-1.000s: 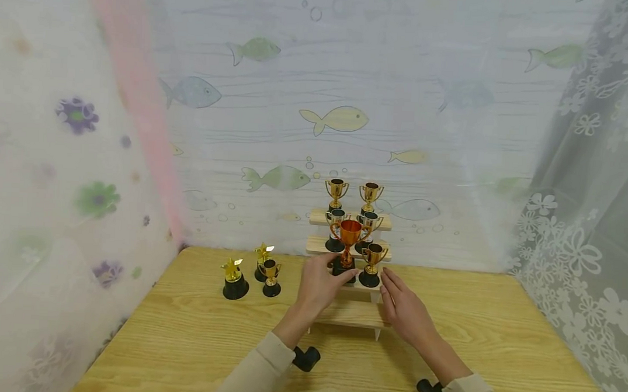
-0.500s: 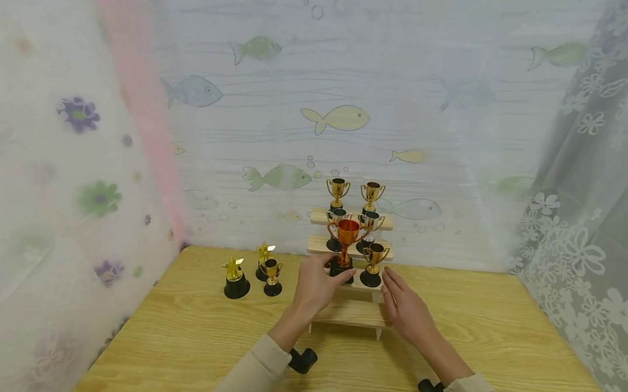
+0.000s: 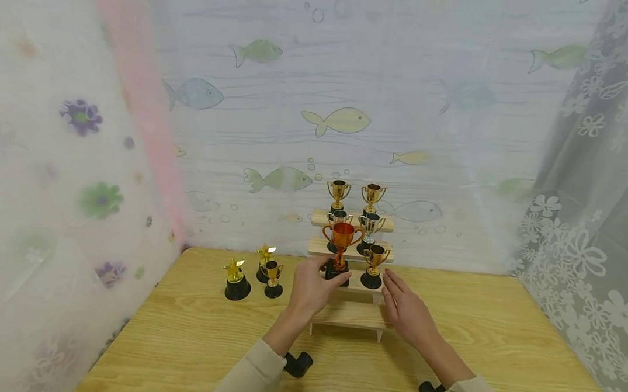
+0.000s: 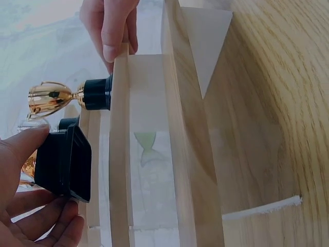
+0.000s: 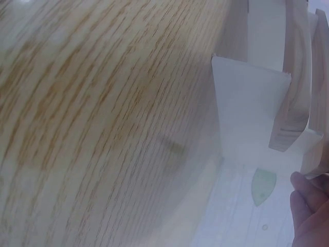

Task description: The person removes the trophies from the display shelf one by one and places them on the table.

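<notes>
My left hand [image 3: 311, 283] grips an orange-bronze trophy cup [image 3: 342, 237] by its black square base [image 4: 62, 162], thumb on one side and fingers on the other. Over the left half of a stepped wooden shelf [image 3: 348, 313], the cup's hollow base hangs slightly off the board in the left wrist view. A smaller gold trophy [image 3: 375, 260] stands on that same step, to the right. My right hand [image 3: 408, 308] rests its straight fingertips [image 5: 303, 190] against the step's right end, beside the small trophy.
Two silver trophies, one at the right [image 3: 371, 228], stand a step higher. Two gold ones, one at the left [image 3: 338, 192], top the shelf. Left on the table [image 3: 193, 319] are two star trophies, one in front [image 3: 235, 279], and a small gold cup [image 3: 273, 274].
My left hand has shifted a little left with the orange-bronze trophy cup. My right hand has stayed at the shelf's right end.
</notes>
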`<state>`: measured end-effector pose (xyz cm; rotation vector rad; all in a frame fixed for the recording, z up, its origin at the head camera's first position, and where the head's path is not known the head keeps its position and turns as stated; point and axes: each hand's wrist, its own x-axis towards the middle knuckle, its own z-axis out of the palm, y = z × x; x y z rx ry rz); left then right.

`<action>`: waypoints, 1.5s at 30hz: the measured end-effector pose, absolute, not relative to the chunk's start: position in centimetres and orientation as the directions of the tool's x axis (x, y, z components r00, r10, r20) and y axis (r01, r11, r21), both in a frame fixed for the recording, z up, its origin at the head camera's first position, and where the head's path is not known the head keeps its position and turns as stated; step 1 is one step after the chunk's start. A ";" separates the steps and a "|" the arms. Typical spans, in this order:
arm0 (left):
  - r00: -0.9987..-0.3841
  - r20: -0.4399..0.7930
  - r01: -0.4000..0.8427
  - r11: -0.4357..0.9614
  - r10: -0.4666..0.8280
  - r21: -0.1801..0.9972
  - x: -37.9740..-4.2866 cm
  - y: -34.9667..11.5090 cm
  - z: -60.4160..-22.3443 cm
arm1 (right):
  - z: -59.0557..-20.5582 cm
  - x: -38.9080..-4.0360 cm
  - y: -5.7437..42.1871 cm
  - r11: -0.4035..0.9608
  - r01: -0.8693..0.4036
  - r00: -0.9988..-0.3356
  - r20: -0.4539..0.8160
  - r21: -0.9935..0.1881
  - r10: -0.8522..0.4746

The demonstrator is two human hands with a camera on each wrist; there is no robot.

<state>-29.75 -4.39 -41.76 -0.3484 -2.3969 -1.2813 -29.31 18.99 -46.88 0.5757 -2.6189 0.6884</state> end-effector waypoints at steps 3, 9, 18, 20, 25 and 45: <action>-0.891 0.454 0.393 0.552 0.030 0.736 -29.6 -4.6 -41.9 | -46.9 -29.3 19.0 0.795 -0.472 -0.847 0.445 -0.381 -0.289; -0.874 0.484 0.415 0.562 0.029 0.715 -29.5 -5.1 -41.8 | -46.9 -29.3 18.9 0.797 -0.466 -0.851 0.441 -0.384 -0.285; -0.878 0.477 0.406 0.566 0.025 0.717 -29.2 -5.6 -41.8 | -47.0 -29.2 19.0 0.798 -0.473 -0.843 0.454 -0.373 -0.287; -0.878 0.479 0.409 0.560 0.025 0.720 -29.1 -5.7 -41.8 | -47.0 -29.2 19.0 0.797 -0.475 -0.842 0.457 -0.373 -0.288; -0.866 0.500 0.427 0.557 0.026 0.712 -29.0 -6.0 -41.9 | -47.1 -29.3 19.0 0.796 -0.477 -0.840 0.458 -0.372 -0.290; -0.876 0.481 0.388 0.559 -0.022 0.732 -28.4 -7.9 -41.9 | -47.2 -29.3 19.0 0.795 -0.491 -0.825 0.484 -0.357 -0.292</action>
